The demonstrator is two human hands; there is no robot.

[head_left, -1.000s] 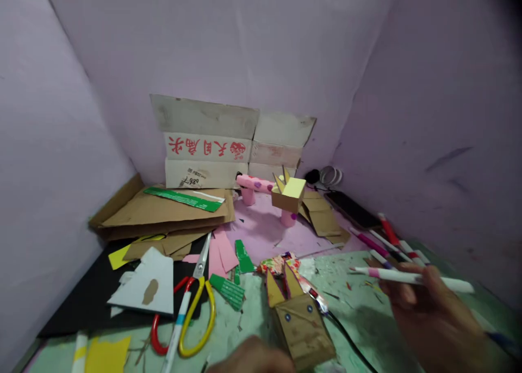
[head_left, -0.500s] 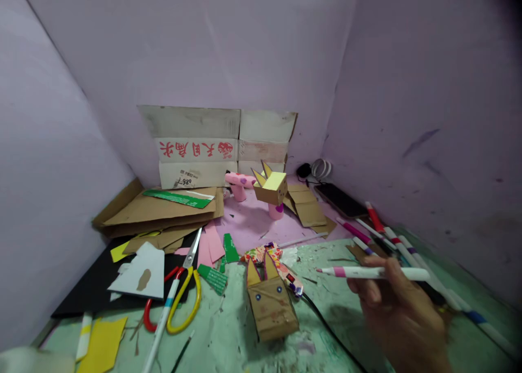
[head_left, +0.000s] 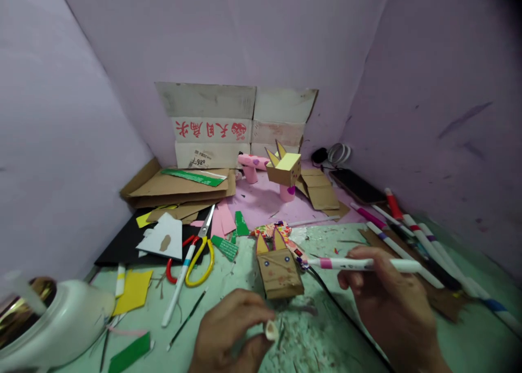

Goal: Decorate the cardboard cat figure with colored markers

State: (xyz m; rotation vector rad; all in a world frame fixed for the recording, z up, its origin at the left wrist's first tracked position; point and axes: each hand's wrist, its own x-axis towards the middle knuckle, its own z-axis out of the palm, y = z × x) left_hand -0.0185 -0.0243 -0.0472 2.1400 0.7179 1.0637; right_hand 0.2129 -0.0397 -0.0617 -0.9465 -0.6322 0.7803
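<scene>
My right hand grips a white marker with a pink band, its uncapped tip pointing left. My left hand pinches a small off-white hollow piece, cap-like, its opening towards me; its exact kind is unclear. Between and just beyond both hands is a cardboard animal head with two pointed yellow ears and two drawn eyes. The marker's tip is close to its right side, over the floral-patterned glue gun. Behind stands a pink figure with a similar box head.
Yellow-and-red-handled scissors, another marker and paper scraps lie left. A white bottle is at the near left. Several markers and a phone lie right. A black cord crosses the table. Folded cardboard lies behind.
My left hand has come into view with the small hollow piece. The marker stays in my right hand. The view has shifted, bringing the white bottle further into sight.
</scene>
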